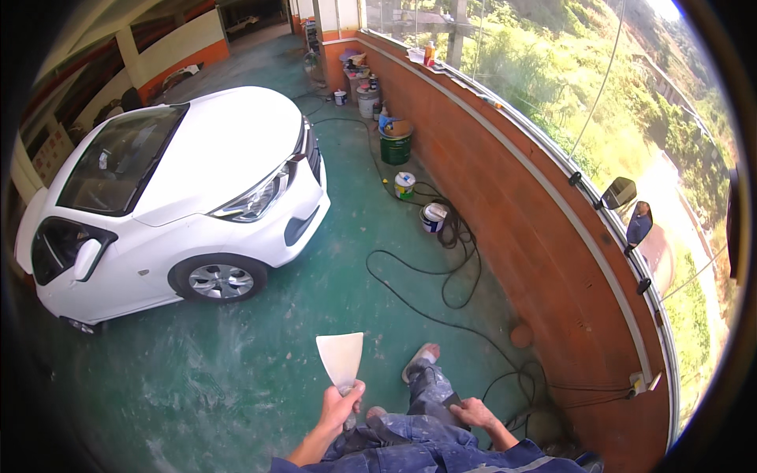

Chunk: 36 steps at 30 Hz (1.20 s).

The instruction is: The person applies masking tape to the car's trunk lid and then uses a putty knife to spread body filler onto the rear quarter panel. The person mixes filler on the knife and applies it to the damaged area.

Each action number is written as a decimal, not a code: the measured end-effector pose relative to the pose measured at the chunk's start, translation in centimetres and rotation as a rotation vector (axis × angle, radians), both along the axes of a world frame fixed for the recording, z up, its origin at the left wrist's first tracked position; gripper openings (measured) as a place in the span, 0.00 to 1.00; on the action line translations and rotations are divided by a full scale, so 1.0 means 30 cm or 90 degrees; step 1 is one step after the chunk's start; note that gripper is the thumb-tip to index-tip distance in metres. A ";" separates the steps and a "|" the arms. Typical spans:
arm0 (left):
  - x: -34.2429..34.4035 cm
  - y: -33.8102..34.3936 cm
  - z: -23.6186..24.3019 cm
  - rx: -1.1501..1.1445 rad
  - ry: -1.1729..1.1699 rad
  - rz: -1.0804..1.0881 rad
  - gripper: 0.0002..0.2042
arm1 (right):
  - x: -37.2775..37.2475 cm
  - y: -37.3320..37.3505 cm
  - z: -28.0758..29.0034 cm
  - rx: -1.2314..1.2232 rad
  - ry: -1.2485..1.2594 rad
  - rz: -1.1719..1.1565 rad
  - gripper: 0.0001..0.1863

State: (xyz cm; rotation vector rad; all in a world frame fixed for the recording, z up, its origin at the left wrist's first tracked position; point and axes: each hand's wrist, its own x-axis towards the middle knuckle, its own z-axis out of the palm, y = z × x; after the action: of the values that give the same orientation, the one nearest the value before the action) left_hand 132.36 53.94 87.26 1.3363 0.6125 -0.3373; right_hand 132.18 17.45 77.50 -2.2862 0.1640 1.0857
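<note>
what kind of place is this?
Likely a car body or paint workshop: a white car parked on a green painted floor, paint buckets along an orange wall, and the left hand holding a white plastic spreader.

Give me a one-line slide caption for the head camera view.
Left hand holds up a white plastic spreader; right hand rests on paint-spattered trousers, beside a white car.

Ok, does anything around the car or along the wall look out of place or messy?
Two side mirrors sit detached on the wall ledge, not on a car. A black cable sprawls in loose loops across the green floor, among paint buckets. The floor is scuffed white.
</note>
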 end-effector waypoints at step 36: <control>2.751 -0.121 -1.851 -0.036 0.227 -0.107 0.15 | 3.480 0.019 -1.915 -0.226 -0.388 0.090 0.75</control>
State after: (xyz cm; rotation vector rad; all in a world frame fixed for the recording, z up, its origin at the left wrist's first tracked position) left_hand 214.89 50.30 31.74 1.2850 0.7814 -0.7348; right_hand 236.57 18.01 20.04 -2.8737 -0.0570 0.3976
